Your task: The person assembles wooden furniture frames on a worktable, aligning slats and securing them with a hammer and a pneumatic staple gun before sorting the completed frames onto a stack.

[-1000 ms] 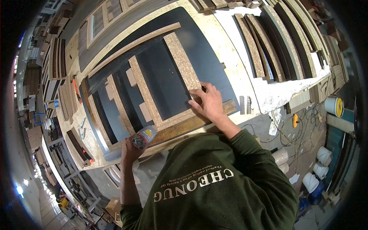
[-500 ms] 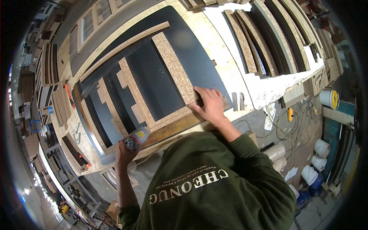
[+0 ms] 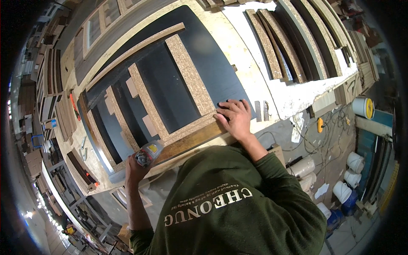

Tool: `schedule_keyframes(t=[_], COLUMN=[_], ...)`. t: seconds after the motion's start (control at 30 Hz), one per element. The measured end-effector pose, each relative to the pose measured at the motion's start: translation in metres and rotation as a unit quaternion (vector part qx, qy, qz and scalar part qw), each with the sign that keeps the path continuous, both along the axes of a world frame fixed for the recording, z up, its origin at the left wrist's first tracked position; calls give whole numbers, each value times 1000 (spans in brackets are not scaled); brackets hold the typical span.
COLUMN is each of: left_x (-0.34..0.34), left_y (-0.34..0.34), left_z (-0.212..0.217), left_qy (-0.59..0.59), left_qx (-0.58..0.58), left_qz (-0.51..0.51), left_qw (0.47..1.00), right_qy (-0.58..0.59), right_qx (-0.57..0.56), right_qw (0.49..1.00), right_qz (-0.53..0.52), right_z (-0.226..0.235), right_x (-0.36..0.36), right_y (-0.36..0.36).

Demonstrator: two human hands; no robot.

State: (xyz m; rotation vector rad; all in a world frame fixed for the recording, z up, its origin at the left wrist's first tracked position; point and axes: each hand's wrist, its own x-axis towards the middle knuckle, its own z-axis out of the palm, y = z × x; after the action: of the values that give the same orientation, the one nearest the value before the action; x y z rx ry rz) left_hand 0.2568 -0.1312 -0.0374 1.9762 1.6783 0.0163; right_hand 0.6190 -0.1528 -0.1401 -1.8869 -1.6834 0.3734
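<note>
A clear plastic bottle with a label is held in my left hand, tilted over the near edge of a chipboard frame. The frame lies on a dark panel; its strips include a wide crosspiece, a narrower crosspiece and a near rail. My right hand rests at the near right corner, fingers spread onto the panel, thumb by the end of the rail. Under the near rail runs a brown wooden edge. What is in the bottle cannot be made out.
Several chipboard strips stand on a white-topped surface at the right. An orange-handled tool lies on the bench at the left. Buckets and cables are on the floor at the right. Another slatted frame lies beyond the panel.
My right hand has loosened from the frame's corner and spread its fingers onto the panel. The bottle stays in my left hand, almost unmoved. The whole view has shifted slightly.
</note>
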Motion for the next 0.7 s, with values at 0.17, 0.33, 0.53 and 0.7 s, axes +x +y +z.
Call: schedule_keyframes(t=[0.17,0.33,0.53,0.7], left_x=[-23,-4,5,-2], left_y=[-7,0,0,-3], left_z=[-19,-2,3,-2], left_qy=[56,-5,-15,-2], left_qx=[113,29,-1,56], left_qz=[-76,-24,20,-12], left_qw=[989,999,1000,998], right_qy=[-5,31,-9,-37], right_qx=[-1,-32,-105,-95], right_qw=[1000,999,991,990], right_qz=[9,11,88,101], right_z=[5,20,12,5], right_x=[-1,-9,-34,-39], right_y=[2,32,68,64])
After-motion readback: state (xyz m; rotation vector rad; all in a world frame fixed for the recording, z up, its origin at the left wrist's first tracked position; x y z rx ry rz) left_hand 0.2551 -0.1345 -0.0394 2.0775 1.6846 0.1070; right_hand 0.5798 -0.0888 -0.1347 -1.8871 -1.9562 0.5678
